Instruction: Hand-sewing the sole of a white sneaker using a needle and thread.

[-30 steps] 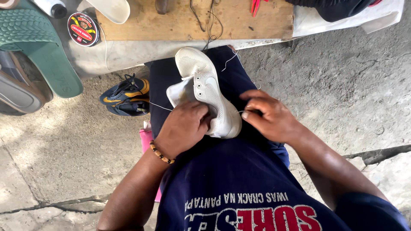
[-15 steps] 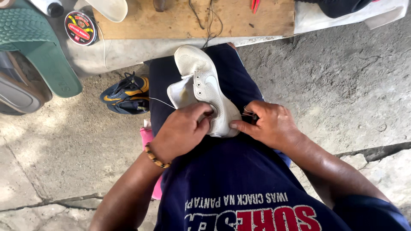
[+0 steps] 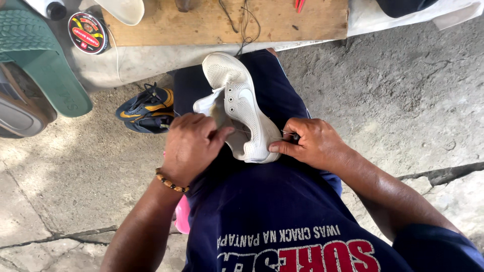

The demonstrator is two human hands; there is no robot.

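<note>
The person sat with a white shoe (image 3: 237, 100) lying along the lap, its toe pointing away toward a wooden board (image 3: 227, 20) and its heel close to the belly. The left hand (image 3: 191, 146) came in from the lower left with the wrist bent inward and a beaded bracelet (image 3: 170, 182) around it; its fingers were curled shut against the inner side of the shoe near the opening, the thumb stretched toward the heel. The right hand (image 3: 312, 143) reached in from the lower right, forearm slanting up across the thigh; its fingers were closed together, the fingertips pressed to the outer edge of the heel, pinched on something small and metallic that was too small to make out. A thin thread (image 3: 247, 132) ran across the shoe between the two hands.

A dark blue and orange sneaker (image 3: 146, 108) lay on the concrete floor (image 3: 403, 100), just beside the left knee. A round tin (image 3: 86, 32) with a closed printed lid stood near the left end of the board; what it held could not be seen. Beside it, at the top edge, a white sole (image 3: 123, 9) rested partly on the board. A green sandal (image 3: 40, 60) lay sole up at the far left, over a brown shoe (image 3: 20, 113). Dark cords (image 3: 242, 20) trailed over the board, and red handles (image 3: 299, 5) showed at its upper edge
</note>
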